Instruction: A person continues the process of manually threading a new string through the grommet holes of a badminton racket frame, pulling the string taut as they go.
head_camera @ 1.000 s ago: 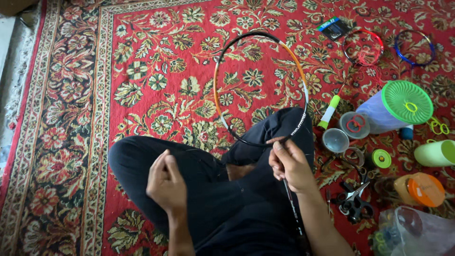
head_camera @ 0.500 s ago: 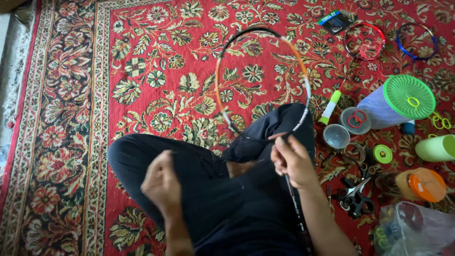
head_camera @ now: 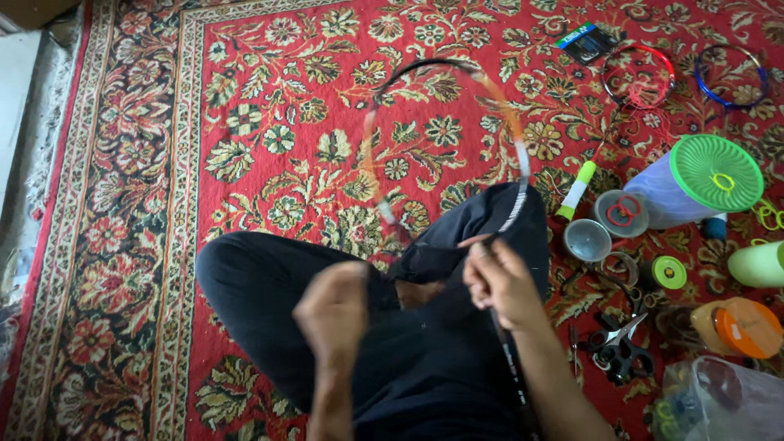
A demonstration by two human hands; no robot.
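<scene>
I sit cross-legged in dark trousers on a red floral carpet (head_camera: 245,122). An unstrung racket frame (head_camera: 445,67), black and orange, sticks out over my right knee, its dark shaft (head_camera: 510,367) running back along my forearm. My right hand (head_camera: 500,282) is closed on the racket where hoop meets shaft. My left hand (head_camera: 333,314) hovers over my lap, blurred by motion, fingers curled into a fist. Nothing shows in it. The hoop is blurred too.
To my right on the carpet lie a green-lidded tub (head_camera: 714,175), black scissors (head_camera: 621,347), a green-capped marker (head_camera: 576,189), an orange-lidded jar (head_camera: 743,327), a red ring (head_camera: 639,75), a blue ring (head_camera: 731,77) and a clear plastic box (head_camera: 719,400).
My left hand has moved rightward toward the middle of my lap and is now motion-blurred. The racket hoop has shifted slightly. My right hand keeps its grip.
</scene>
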